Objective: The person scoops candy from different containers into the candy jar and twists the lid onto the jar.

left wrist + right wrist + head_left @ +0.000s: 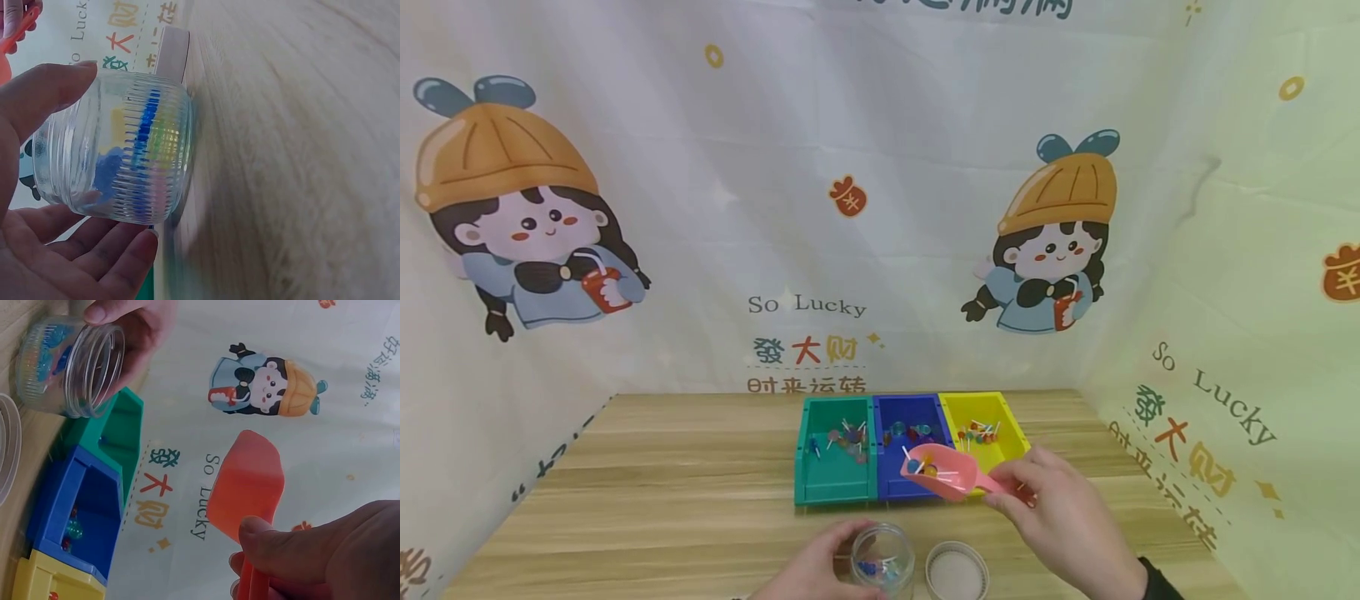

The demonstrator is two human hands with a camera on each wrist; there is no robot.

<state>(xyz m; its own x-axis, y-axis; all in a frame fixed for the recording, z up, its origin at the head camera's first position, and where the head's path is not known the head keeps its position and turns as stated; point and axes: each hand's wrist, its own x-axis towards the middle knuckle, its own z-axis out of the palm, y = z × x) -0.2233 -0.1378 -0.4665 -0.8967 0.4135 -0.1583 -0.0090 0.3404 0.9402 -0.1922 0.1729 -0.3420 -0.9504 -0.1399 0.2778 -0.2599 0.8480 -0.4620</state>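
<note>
My right hand [1067, 517] grips the handle of a pink scoop [951, 477], raised in front of the blue and yellow bins. Several small lollipops [930, 470] lie in the scoop, their white sticks showing. Around a clear ribbed glass jar [883, 557] curl the thumb and fingers of my left hand [820, 567]. The jar stands upright on the table with blue, yellow and pink pieces [147, 150] in its bottom, and its mouth [106, 369] is uncovered. In the right wrist view the scoop shows its underside, so its load is hidden there.
Three joined bins stand behind the hands: green [838, 483], blue [898, 487] and yellow [1000, 454], each holding some small lollipops or beads. A round white lid [957, 572] lies right of the jar. Printed cloth [917, 250] hangs behind the wooden table [662, 492].
</note>
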